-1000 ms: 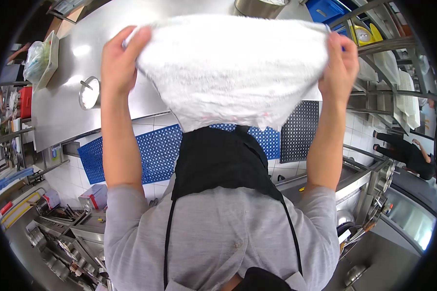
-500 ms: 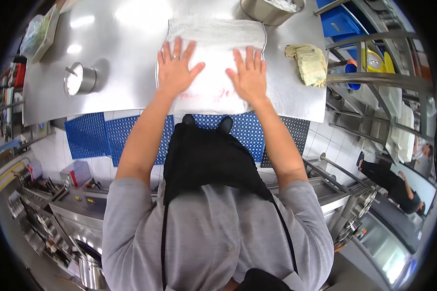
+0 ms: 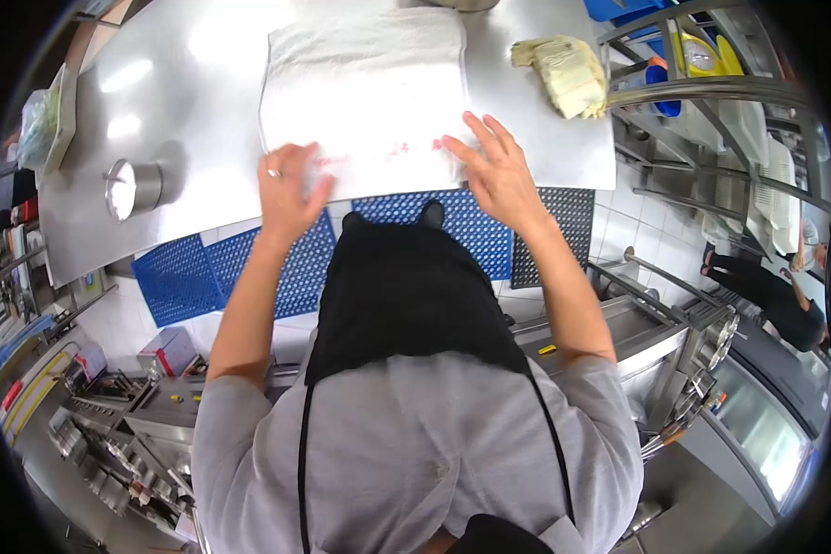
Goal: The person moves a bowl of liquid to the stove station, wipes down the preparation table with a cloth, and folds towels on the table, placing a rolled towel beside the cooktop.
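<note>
A white cloth (image 3: 365,88) with red marks along its near edge lies spread on the steel table (image 3: 203,111). At the cloth's near left corner is my left hand (image 3: 288,189), fingers apart and bent, with a ring on one finger. My right hand (image 3: 500,175) is at the near right corner, its fingers spread and the fingertips near the cloth's edge. Neither hand grips anything that shows. Whether the fingertips touch the cloth is hard to tell.
Left on the table stands a metal pot (image 3: 134,189); beyond it is a white tray (image 3: 63,125) with a plastic bag. A folded yellowish cloth (image 3: 571,81) lies at the right, near a metal rack (image 3: 702,90). Another person (image 3: 771,300) is at the far right.
The white cloth went from being held up stretched between both hands to lying flat on the table. Since then both hands have moved from its middle to its near corners.
</note>
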`<state>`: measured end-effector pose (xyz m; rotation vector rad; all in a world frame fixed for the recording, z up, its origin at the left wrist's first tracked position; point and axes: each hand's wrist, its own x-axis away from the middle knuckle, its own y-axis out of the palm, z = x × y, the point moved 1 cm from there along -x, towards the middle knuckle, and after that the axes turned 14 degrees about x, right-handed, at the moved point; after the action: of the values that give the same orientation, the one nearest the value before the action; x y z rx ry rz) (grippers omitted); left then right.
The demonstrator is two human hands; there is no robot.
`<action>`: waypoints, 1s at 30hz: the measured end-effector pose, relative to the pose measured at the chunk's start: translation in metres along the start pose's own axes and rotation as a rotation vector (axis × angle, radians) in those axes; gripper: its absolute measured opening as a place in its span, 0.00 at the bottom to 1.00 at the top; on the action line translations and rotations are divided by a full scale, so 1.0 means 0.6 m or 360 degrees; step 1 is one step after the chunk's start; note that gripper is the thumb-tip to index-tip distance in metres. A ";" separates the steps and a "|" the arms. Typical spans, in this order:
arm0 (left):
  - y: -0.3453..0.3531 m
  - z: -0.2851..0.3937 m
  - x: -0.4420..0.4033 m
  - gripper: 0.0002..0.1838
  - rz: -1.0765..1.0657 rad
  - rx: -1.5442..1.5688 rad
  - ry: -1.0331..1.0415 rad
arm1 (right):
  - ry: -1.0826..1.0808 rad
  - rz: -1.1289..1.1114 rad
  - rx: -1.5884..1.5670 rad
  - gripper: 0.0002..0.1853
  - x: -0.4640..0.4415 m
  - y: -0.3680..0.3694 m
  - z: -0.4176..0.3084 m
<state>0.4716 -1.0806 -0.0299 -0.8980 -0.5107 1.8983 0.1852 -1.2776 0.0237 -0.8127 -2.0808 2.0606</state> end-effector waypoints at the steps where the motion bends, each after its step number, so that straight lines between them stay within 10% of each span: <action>1: -0.008 0.014 0.030 0.27 -0.0018 -0.0010 0.0010 | -0.0041 -0.0053 -0.0060 0.21 0.009 0.014 -0.007; 18: -0.058 -0.027 0.013 0.06 0.0319 0.0473 -0.0205 | 0.0314 -0.0138 -0.0525 0.07 -0.031 -0.053 0.029; 24: -0.292 0.104 -0.209 0.11 0.0381 0.0491 0.0182 | 0.0083 0.0422 -0.0430 0.09 -0.180 -0.251 0.018; 30: -0.437 0.152 -0.316 0.14 0.0059 0.0757 0.0080 | -0.0191 0.0037 -0.0357 0.18 -0.231 -0.388 0.012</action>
<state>0.6077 -1.1225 0.2749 -0.6392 -0.0039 1.9091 0.2310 -1.3305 0.2855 -0.7613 -2.4110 1.9565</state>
